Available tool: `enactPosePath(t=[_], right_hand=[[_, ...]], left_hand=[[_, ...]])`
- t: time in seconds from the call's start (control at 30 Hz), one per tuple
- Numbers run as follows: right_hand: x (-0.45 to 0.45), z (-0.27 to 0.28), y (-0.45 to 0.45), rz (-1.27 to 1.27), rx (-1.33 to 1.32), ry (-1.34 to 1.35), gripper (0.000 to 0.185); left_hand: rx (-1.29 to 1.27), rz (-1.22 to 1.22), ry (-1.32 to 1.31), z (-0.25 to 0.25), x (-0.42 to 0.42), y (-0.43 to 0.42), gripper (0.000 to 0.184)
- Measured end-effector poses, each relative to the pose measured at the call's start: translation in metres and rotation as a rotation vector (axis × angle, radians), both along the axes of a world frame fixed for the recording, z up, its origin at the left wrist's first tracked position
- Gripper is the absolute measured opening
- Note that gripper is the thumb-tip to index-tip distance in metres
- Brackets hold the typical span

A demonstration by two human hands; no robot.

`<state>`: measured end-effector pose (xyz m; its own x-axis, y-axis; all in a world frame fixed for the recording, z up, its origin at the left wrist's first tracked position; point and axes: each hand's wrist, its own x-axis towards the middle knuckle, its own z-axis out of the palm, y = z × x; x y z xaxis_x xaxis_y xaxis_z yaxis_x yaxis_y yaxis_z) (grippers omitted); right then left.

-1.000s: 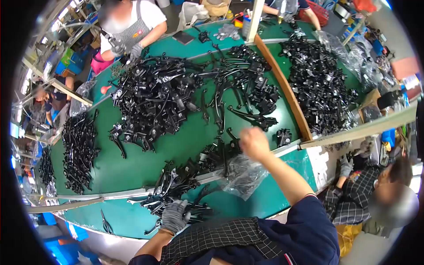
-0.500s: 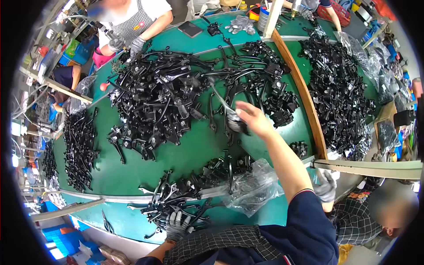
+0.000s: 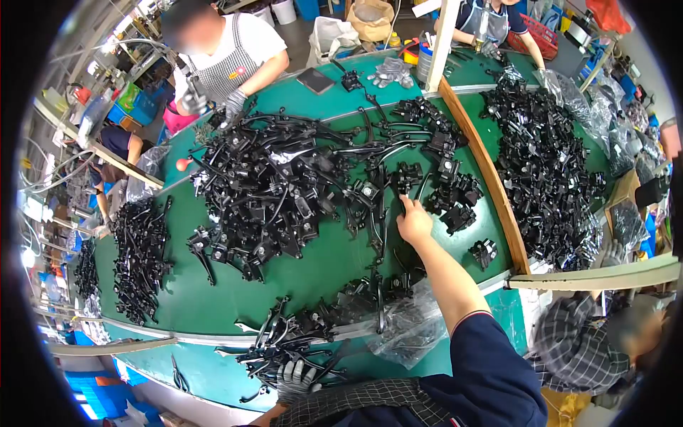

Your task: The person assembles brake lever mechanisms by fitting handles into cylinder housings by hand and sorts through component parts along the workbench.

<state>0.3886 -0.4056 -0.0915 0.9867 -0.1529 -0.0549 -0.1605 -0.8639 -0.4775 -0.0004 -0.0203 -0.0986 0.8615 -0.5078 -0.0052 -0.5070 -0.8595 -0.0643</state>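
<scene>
My right hand (image 3: 414, 222) is bare and reaches over the middle of the green table. Its fingers are closed at the lower end of a black brake lever assembly (image 3: 408, 175), beside other levers. The gloved left hand (image 3: 295, 382) rests at the near edge, fingers apart, against a small heap of black brake levers (image 3: 284, 354); its palm is hidden. A large pile of black lever assemblies (image 3: 267, 196) lies left of my right hand. To its right is a smaller group of black lever brackets (image 3: 455, 188).
A wooden divider (image 3: 491, 178) separates another pile of black parts (image 3: 544, 171). Clear plastic bags (image 3: 409, 327) lie near the front rail, and pliers (image 3: 179, 375) at front left. A co-worker in gloves (image 3: 231, 60) works across the table; another person (image 3: 583, 341) is at right.
My right hand has moved slightly down and right, and the blurred black part by it now shows clearly among the levers. My left hand stays on the near heap; the whole view has shifted.
</scene>
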Motion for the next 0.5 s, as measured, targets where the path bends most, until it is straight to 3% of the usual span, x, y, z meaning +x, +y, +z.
enactPosePath(t=[0.13, 0.27, 0.37, 0.5], right_hand=[[-0.024, 0.002, -0.004, 0.040, 0.086, -0.005, 0.055], [-0.039, 0.018, 0.001, -0.206, 0.210, 0.076, 0.052], [-0.038, -0.013, -0.003, -0.286, 0.574, -0.083, 0.048], [-0.103, 0.042, 0.014, -0.273, 0.630, -0.089, 0.044]], left_hand=[[0.019, 0.032, 0.047, -0.003, -0.004, -0.002, 0.055], [-0.024, 0.048, 0.040, -0.005, -0.006, -0.003, 0.054], [-0.052, 0.059, 0.033, -0.011, -0.007, -0.004, 0.053], [-0.028, 0.064, 0.028, 0.005, -0.002, -0.010, 0.053]])
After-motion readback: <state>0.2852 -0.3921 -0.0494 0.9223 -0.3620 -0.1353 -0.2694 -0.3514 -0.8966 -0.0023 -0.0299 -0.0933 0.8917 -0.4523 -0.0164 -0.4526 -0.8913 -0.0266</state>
